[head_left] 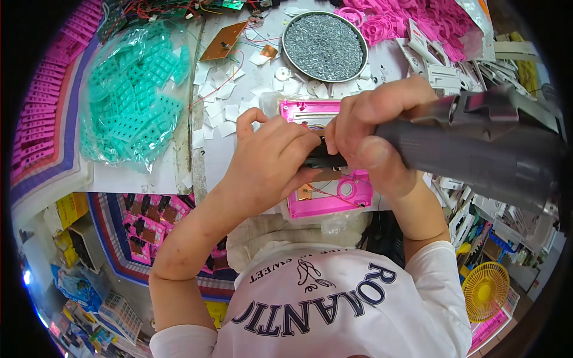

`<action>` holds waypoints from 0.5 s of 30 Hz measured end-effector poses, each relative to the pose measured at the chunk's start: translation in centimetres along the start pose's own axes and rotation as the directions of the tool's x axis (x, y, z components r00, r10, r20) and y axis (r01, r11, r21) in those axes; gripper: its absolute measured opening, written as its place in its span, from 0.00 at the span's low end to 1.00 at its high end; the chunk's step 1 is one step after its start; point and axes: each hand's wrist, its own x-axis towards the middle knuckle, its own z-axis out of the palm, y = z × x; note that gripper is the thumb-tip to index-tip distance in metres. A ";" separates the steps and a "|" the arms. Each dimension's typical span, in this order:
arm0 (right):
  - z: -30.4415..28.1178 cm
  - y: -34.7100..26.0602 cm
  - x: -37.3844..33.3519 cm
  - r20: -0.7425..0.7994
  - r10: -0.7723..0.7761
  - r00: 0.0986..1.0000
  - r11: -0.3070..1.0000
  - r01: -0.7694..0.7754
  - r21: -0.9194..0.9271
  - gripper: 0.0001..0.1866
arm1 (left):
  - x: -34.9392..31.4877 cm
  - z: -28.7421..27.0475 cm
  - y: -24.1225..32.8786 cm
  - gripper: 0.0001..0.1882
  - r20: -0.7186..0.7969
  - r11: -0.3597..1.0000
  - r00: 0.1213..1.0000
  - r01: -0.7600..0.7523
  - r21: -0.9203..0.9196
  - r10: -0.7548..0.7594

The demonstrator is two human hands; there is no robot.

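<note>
A pink plastic casing (295, 210) lies on the table in front of me, with thin wires, a copper-coloured board and a round ring inside. My left hand (265, 158) reaches over its left side, fingers bent and closed on a small black part (327, 160) at the casing's middle. My right hand (373, 134) is wrapped round the end of a dark grey cylindrical power tool (465, 146), which looks like an electric screwdriver. That tool stretches off to the right, close to the camera. Its tip is hidden behind my fingers, which nearly meet the left ones over the casing.
Beyond the casing stands a round metal bowl (285, 45) of small screws. White square pieces (224, 113) and a brown circuit board (224, 42) lie left of it. Farther left sits a clear bag of teal parts (134, 98). Pink parts (397, 24) are heaped at the far right.
</note>
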 end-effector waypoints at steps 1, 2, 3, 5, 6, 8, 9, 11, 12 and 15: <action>-0.1 0.1 0.0 0.006 0.012 1.000 1.000 -0.012 -0.005 0.21 | 0.0 0.0 0.0 0.25 0.000 1.000 1.000 -0.010 0.007 0.010; -1.1 0.4 -0.3 0.042 0.018 0.999 1.000 -0.018 -0.009 0.20 | 0.0 0.0 0.0 0.25 -0.012 1.000 1.000 -0.022 0.022 0.022; -0.9 0.3 -0.4 0.032 0.040 0.999 0.999 -0.039 -0.013 0.20 | -0.2 0.3 0.1 0.25 -0.022 0.999 0.999 -0.032 0.030 0.033; 0.5 -0.1 0.0 -0.024 0.089 0.996 0.996 -0.089 -0.010 0.20 | -0.5 0.5 0.1 0.25 -0.042 0.998 0.998 -0.038 0.042 0.040; 0.6 -0.2 0.1 -0.003 0.074 0.997 0.997 -0.074 -0.003 0.21 | -0.4 0.5 0.0 0.25 -0.054 0.998 0.998 -0.043 0.045 0.046; -0.1 0.2 0.1 0.107 0.004 0.994 1.000 -0.007 0.026 0.25 | -0.4 0.4 0.0 0.25 -0.062 0.998 0.997 -0.041 0.054 0.044; -0.9 0.7 0.2 0.160 -0.040 0.986 0.998 0.031 0.057 0.29 | -0.4 0.3 0.1 0.24 -0.060 0.998 0.998 -0.033 0.061 0.037; -2.4 1.7 0.6 0.226 -0.114 0.968 0.989 0.087 0.123 0.40 | -0.3 0.4 0.3 0.24 -0.055 1.000 0.998 -0.003 0.017 0.004; -2.5 0.9 0.1 0.216 0.026 0.976 0.999 -0.030 0.017 0.47 | -0.5 0.3 0.3 0.24 -0.055 0.999 0.998 0.038 -0.021 -0.039; -4.0 -2.7 -1.5 0.145 0.480 0.865 0.796 -0.361 -0.486 0.62 | -0.9 0.5 -0.2 0.22 -0.039 0.996 0.998 0.055 -0.072 -0.058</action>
